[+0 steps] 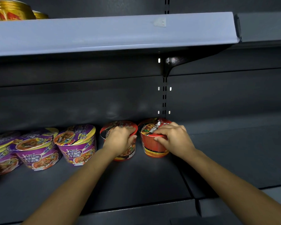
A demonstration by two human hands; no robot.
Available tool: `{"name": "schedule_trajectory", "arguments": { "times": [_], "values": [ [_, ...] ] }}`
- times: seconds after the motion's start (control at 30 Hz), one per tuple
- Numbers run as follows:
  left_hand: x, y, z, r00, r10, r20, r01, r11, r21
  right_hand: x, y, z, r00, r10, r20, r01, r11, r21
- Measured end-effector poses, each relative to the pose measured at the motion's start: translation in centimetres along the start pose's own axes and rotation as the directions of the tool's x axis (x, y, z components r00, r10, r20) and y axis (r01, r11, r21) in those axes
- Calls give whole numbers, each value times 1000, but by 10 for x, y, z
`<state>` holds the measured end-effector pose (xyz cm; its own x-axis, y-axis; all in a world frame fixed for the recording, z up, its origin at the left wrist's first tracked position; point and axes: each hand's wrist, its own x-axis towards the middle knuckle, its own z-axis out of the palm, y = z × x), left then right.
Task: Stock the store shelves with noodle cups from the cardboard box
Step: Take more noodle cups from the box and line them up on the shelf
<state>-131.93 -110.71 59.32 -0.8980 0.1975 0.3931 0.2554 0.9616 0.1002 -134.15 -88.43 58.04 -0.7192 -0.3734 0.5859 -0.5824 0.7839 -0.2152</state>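
Note:
Two red noodle cups stand side by side at the back of the dark shelf [136, 179]. My left hand [120, 140] grips the left red cup [127, 154] over its lid and front wall. My right hand [173, 138] holds the right red cup [151, 148] at its rim, fingers on the lid and thumb on the side. Both cups sit upright on the shelf floor, close together but apart. The cardboard box is out of view.
Several purple noodle cups [76, 143] line the shelf to the left of the red ones. An upper grey shelf [112, 33] overhangs, with gold cups [13, 10] at its far left. A bracket and slotted upright [164, 95] stand behind the right cup.

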Motion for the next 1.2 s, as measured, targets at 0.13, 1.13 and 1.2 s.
{"name": "schedule_trajectory", "arguments": {
  "times": [0.13, 1.13, 1.2],
  "values": [
    [1, -1, 0, 1000, 5, 8, -5, 1000, -11, 3, -7, 0, 999, 14, 31, -11, 995, -99],
    [0, -10, 2, 998, 57, -5, -57, 997, -56, 18, 15, -33, 905, 39, 424, -176, 941, 288],
    [0, -9, 2, 998, 61, -9, -62, 997, -51, 17, 13, -32, 914, 35, 405, -158, 949, 274]
  ]
}}
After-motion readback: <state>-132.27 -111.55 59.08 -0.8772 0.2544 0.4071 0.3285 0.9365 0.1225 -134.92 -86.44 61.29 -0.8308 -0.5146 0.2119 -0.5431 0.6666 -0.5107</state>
